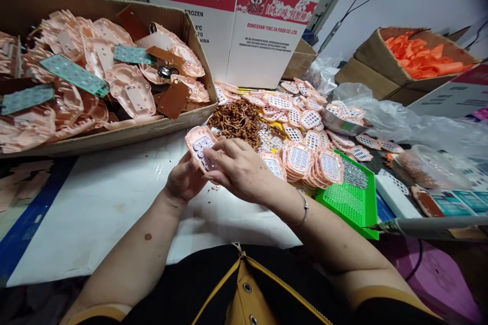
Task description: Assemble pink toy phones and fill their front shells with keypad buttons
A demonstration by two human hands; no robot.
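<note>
My left hand (183,179) grips a small pink plastic keypad panel (199,143) with pale purple-grey buttons set in it, tilted above the white work surface. Over the panel's right side lies my right hand (244,168), its fingers bent and bunched, with fingertips on the buttons and the lower edge. Whether a loose button is pinched there is hidden. Just beyond the hands is a heap of brown rubbery pieces (237,121). To the right stand stacks of similar panels (298,158) with buttons in them.
A cardboard box (171,123) of pink shells and green circuit boards stands at left. Pink panels with open holes (310,119) lie behind the stacks. At right are a green basket (345,208) with small metal screws, a metal bowl (345,124) and a box of orange parts (385,68).
</note>
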